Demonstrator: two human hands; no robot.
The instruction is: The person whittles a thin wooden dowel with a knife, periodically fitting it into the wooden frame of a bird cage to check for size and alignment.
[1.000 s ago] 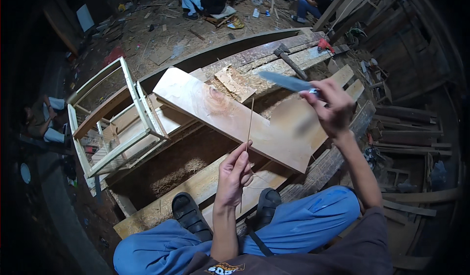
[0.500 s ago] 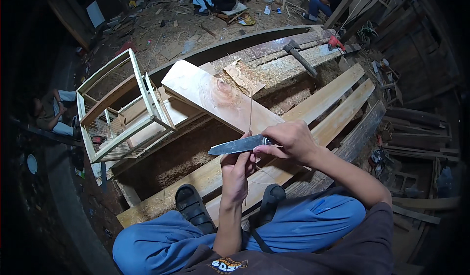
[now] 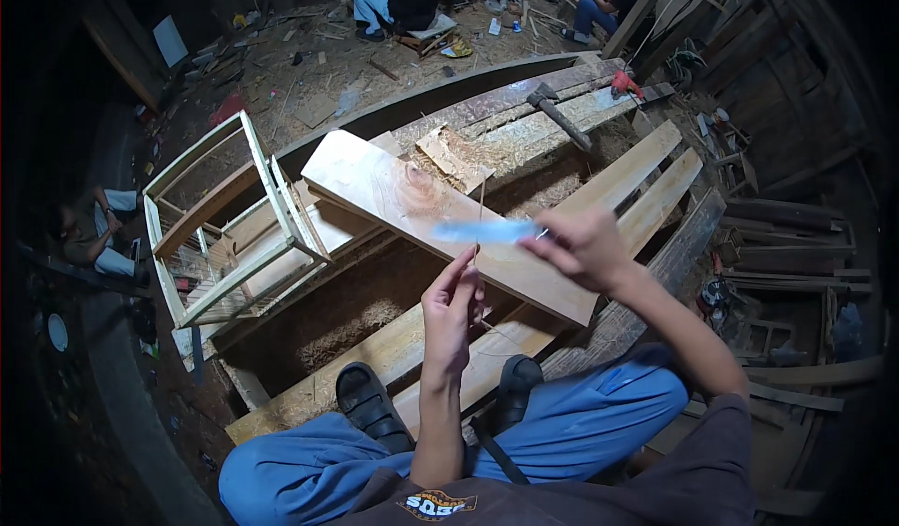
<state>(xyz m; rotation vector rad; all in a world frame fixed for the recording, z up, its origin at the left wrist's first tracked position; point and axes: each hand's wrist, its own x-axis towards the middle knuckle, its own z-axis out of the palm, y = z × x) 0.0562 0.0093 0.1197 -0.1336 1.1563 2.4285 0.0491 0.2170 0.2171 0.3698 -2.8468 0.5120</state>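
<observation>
My right hand (image 3: 590, 253) is closed round the handle of a knife (image 3: 487, 232), whose blade is smeared by motion and points left. The blade crosses a thin wooden strip (image 3: 482, 206); whether it touches cannot be made out. Below it, my left hand (image 3: 448, 313) pinches that strip between thumb and fingers, holding it roughly upright. A thin strand curves out to the right under the left hand. Beyond both hands, a wide pale board (image 3: 375, 178) with a rounded end and a dark knot lies slantwise over the planks.
A slatted wooden frame (image 3: 245, 245) stands at left. A hammer (image 3: 560, 119) and red tool (image 3: 626, 86) lie on far planks, near a shaving-covered wood piece (image 3: 454, 158). Gaps open between the planks (image 3: 613, 184). Other people sit at the far side and far left.
The right hand and knife have moved up and slightly right, away from the left hand, further up the strip. The left hand stays nearly in place. The whole view has shifted slightly.
</observation>
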